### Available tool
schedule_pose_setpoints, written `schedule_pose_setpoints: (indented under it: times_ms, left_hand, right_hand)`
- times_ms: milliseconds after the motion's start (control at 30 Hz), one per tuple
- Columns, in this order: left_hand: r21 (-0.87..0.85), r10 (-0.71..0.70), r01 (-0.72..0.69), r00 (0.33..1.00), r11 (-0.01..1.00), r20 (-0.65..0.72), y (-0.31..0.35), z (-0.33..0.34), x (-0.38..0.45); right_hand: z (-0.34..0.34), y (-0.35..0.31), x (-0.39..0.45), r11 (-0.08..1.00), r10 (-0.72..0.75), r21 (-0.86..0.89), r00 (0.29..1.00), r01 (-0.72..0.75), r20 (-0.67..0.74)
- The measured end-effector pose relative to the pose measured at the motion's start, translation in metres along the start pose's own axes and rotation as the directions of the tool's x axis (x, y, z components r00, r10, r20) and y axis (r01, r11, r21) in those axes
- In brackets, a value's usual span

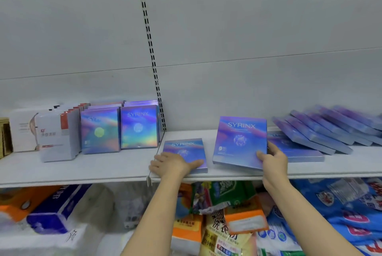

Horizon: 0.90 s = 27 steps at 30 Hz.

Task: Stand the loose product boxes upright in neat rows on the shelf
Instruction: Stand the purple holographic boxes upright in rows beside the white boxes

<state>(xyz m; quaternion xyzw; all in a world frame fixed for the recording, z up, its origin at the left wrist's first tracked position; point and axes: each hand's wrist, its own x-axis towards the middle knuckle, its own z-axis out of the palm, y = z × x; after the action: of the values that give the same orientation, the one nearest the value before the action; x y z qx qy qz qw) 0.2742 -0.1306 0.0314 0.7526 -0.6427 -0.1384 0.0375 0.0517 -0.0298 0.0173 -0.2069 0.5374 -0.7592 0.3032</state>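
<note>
You're looking at glossy, iridescent cardboard boxes catching rainbow sheen on a matt, smooth grey shelf; beneath that shelf, shiny crinkled plastic bags are gleaming.

1. We count two hands: the left hand and the right hand.
2. We count two SYRINX boxes under those hands: one flat box and one tilted box.
3. We see one more flat SYRINX box lying behind the right hand.
4. We count about six fallen boxes overlapping at the right; blur keeps the figure loose.
5. We count two upright rows of holographic boxes, each several deep; the exact depth is hidden.
6. We see one row of white boxes with red trim, about six.
7. We count one shelf carrying them all.
</note>
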Motion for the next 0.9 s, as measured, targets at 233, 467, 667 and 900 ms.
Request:
schedule_pose_setpoints:
  times_ms: [233, 467, 667, 900]
  left_hand:
    - [-0.07, 0.001, -0.001, 1.0, 0.998, 0.002, 0.005, -0.001, 0.0]
    - [-0.48, -0.151, 0.121, 0.988, 0.869, -0.023, -0.012, -0.006, 0.016]
    - [-0.936, -0.079, -0.046, 0.994, 0.348, -0.078, -0.036, 0.002, 0.031]
    - [-0.971, -0.116, -0.235, 0.964, 0.047, -0.239, -0.094, -0.038, 0.025]
  right_hand:
    - [-0.018, -0.004, -0.01, 1.0, 0.008, -0.008, 1.0, -0.008, -0.002]
    - [-0.025, -0.001, -0.017, 1.0, 0.03, 0.003, 0.999, -0.03, 0.011]
    - [-0.016, -0.007, -0.021, 0.998, 0.026, 0.049, 0.997, -0.03, 0.079]
    - [0.038, 0.004, -0.038, 0.996, -0.048, 0.075, 0.993, 0.04, 0.108]
